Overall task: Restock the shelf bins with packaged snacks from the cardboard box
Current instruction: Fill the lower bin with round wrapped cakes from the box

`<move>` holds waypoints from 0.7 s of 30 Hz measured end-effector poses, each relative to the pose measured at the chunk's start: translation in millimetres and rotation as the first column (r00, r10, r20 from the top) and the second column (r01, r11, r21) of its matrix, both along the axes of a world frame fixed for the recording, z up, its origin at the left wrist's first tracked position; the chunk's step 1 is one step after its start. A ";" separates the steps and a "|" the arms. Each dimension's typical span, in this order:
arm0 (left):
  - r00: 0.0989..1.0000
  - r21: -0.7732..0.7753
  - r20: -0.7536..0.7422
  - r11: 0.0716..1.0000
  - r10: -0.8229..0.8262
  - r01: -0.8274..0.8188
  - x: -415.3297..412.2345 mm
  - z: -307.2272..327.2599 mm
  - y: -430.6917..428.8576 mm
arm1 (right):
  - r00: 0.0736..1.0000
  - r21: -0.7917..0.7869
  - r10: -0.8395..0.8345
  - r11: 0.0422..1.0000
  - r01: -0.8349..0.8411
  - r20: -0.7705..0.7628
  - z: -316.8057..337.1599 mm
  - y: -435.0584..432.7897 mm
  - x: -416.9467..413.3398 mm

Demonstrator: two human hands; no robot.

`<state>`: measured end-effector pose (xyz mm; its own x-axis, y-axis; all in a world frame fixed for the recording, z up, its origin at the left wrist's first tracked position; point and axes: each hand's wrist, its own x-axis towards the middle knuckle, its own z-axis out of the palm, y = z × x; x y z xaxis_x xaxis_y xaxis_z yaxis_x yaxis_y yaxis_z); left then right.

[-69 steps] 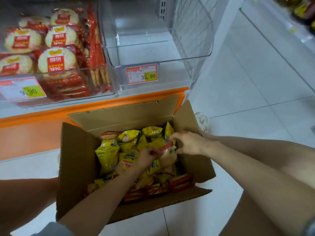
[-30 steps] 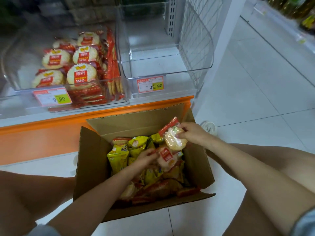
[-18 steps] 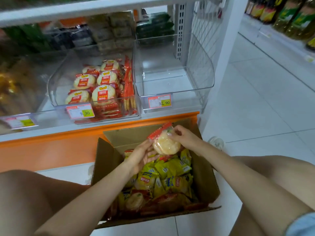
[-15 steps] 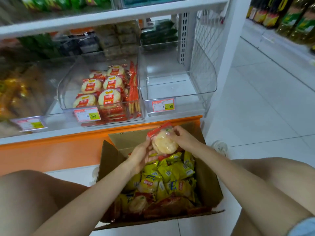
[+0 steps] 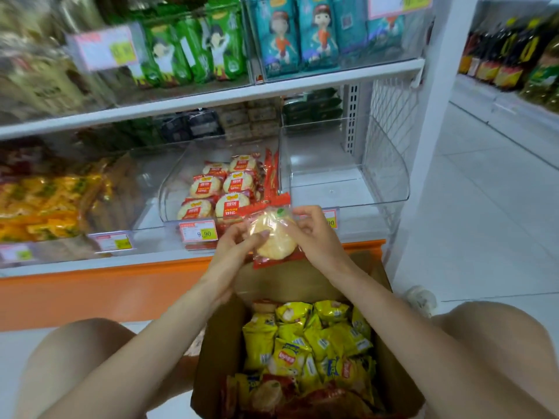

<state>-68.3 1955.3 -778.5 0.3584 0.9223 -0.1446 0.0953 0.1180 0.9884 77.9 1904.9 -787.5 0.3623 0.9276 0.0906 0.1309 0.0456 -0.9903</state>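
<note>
Head view: the thumb (image 5: 260, 235) of the left hand (image 5: 233, 247) lies flat on the face of a rice cracker packet (image 5: 273, 247), with that hand's other fingers curled behind its near-left edge. The fingertips (image 5: 298, 213) of the right hand (image 5: 316, 237) are bent in a light pinch on the film at its far-right edge. Both hands therefore hold the one packet, which hangs in the air above the far flap of the cardboard box (image 5: 399, 385).

It looks very light. The clear wrapper is probably slick and crinkly, and the round cracker inside probably snaps easily. The safest hold is likely on the rim or the red crimped ends, not on the middle of the disc.

Inside the box, yellow chip bags (image 5: 290, 337) lie loosely packed. Beyond the box and to the left is the cracker bin (image 5: 169, 189), partly filled with matching packets. Beyond the box and to the right is a clear bin (image 5: 390, 164) with nothing visible in it.
</note>
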 end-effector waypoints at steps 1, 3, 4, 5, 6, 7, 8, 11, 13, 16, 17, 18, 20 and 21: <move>1.000 0.020 0.016 1.000 0.016 -0.017 -3.3 10.5 8.5 | 1.000 0.020 0.011 1.000 -0.011 0.014 8.5 2.0 1.8; 0.997 0.049 0.045 0.996 0.068 -0.071 -12.6 29.1 33.4 | 0.996 0.036 0.007 0.999 -0.010 0.087 22.4 8.4 9.2; 0.994 0.053 0.055 0.993 0.098 -0.101 -16.5 36.9 48.4 | 0.989 0.037 0.001 0.999 -0.007 0.149 27.4 13.2 13.6; 0.991 0.059 0.051 0.991 0.120 -0.123 -19.2 43.2 65.0 | 0.978 0.040 -0.002 0.999 -0.006 0.208 32.3 17.9 17.7; 0.990 0.068 0.031 0.988 0.135 -0.137 -20.2 48.7 80.9 | 0.968 0.045 -0.005 0.999 -0.007 0.252 35.6 22.5 21.0; 0.989 0.085 0.001 0.985 0.149 -0.148 -18.4 52.5 98.6 | 0.961 0.051 -0.009 0.999 -0.005 0.278 38.0 27.0 23.2; 0.986 0.102 -0.026 0.981 0.166 -0.163 -13.6 54.9 115.9 | 0.957 0.058 -0.017 0.998 0.001 0.290 38.8 31.5 24.8; 0.969 0.083 -0.064 0.969 0.240 -0.234 9.4 55.9 164.8 | 0.951 0.044 -0.030 0.999 0.017 0.308 32.9 40.5 26.4; 0.958 0.027 -0.074 0.961 0.277 -0.275 27.8 53.5 189.7 | 0.940 0.026 -0.010 1.000 0.001 0.340 25.2 45.7 26.4; 0.944 -0.013 -0.077 0.947 0.320 -0.322 54.5 50.0 215.8 | 0.925 0.053 0.005 0.998 -0.028 0.381 18.2 55.7 25.9; 0.943 -0.009 -0.086 0.947 0.320 -0.322 61.9 49.1 222.5 | 0.921 0.061 0.011 0.997 -0.037 0.389 18.1 59.0 25.9; 0.942 -0.007 -0.106 0.947 0.317 -0.320 68.9 47.0 229.5 | 0.918 0.064 0.016 0.997 -0.045 0.396 18.3 62.4 26.3; 0.925 0.045 -0.225 0.952 0.304 -0.302 76.1 39.0 245.2 | 0.916 0.060 0.028 0.997 -0.056 0.400 20.2 68.0 28.8; 0.907 0.091 -0.300 0.956 0.294 -0.280 76.6 36.1 250.2 | 0.917 0.058 0.030 0.997 -0.058 0.399 21.2 70.7 30.4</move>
